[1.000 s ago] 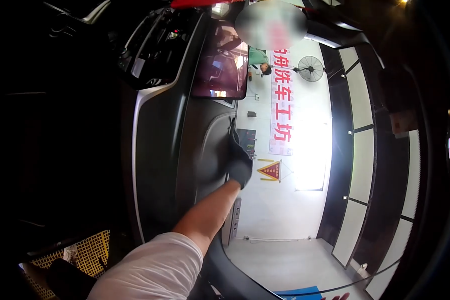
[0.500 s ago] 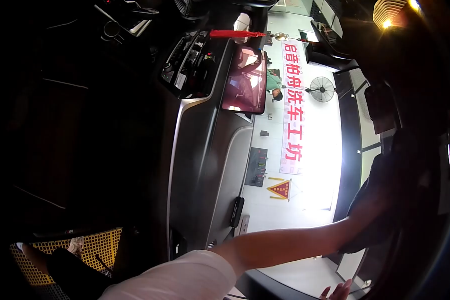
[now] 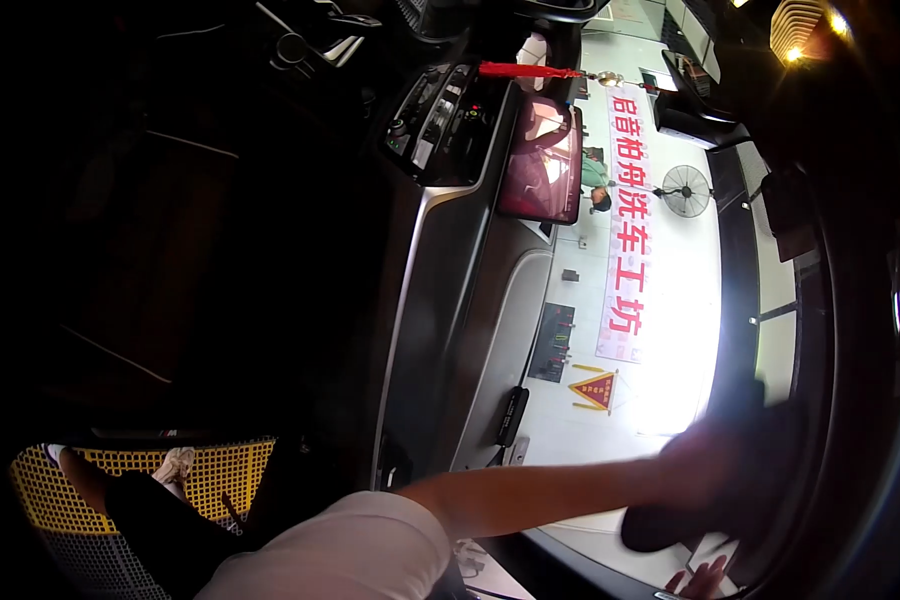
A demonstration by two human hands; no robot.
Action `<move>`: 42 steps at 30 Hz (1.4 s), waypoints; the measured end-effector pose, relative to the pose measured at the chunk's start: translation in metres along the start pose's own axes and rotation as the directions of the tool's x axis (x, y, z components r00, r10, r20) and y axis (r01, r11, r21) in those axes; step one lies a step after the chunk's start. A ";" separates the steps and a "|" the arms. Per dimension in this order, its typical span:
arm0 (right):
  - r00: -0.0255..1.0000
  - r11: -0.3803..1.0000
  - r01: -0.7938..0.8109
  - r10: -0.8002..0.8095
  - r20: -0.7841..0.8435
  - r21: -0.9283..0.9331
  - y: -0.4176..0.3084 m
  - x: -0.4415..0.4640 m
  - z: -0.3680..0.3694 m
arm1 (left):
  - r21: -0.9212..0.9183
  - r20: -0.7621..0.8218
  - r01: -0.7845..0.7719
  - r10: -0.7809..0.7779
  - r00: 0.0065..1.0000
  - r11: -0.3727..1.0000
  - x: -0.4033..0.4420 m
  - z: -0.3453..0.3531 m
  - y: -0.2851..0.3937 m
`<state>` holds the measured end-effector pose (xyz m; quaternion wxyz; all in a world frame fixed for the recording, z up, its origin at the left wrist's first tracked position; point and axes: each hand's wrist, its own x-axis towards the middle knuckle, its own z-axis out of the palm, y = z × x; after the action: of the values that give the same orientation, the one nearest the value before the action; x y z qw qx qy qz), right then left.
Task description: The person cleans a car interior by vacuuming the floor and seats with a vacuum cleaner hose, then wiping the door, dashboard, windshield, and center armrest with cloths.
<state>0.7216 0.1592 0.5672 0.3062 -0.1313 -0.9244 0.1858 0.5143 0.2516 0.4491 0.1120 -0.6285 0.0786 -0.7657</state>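
Observation:
My left arm, in a white sleeve, crosses the lower middle of the view toward the windscreen. At its end my left hand [image 3: 692,466] is blurred, with a dark cloth [image 3: 660,522] held in it and spread around it near the glass. Shadow and cloth hide most of those fingers. Low on the right, the fingertips of my right hand [image 3: 705,578] show at the edge of the windscreen, slightly apart, with nothing visible in them. The dashboard [image 3: 445,290] and its display screen [image 3: 543,160] lie left of the windscreen.
The view is turned sideways. A red tassel [image 3: 530,70] hangs at the top. Beyond the glass are a person in green [image 3: 595,175], a wall fan [image 3: 686,191] and a banner [image 3: 625,230]. Legs and shoes stand on a yellow grating [image 3: 45,492] at lower left.
My left hand has gone from the dashboard's far edge to the windscreen's upper part, then back toward the lower edge of the view. The camera has turned; more of the grating shows.

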 end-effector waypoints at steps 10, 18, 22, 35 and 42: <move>0.999 1.000 -0.009 0.010 -0.041 0.026 0.000 -0.004 0.002 | -0.458 -0.101 -0.081 0.039 0.994 0.885 0.012 0.048 0.071; 0.987 0.997 -0.077 0.078 -0.138 0.014 0.000 -0.008 0.003 | -0.944 -0.076 0.077 -0.437 0.896 0.322 -0.077 0.087 0.044; 0.951 0.982 -0.186 0.173 -0.256 -0.029 0.002 -0.007 0.004 | -0.860 0.075 0.463 -0.844 0.531 0.215 -0.146 0.131 0.014; 0.924 0.922 -0.080 -0.074 0.376 0.378 -0.004 -0.013 0.003 | -0.991 -0.001 -0.132 -0.964 0.268 -0.036 -0.282 0.124 0.165; 0.855 0.728 -0.346 -0.016 0.519 0.592 0.000 -0.013 -0.003 | -0.908 0.313 0.193 -0.909 -0.276 -0.372 -0.364 0.135 0.109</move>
<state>0.7330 0.1557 0.5625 0.0693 -0.0463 -0.8258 0.5577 0.7217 0.2479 0.1031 -0.8021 -0.0517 -0.0141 -0.5948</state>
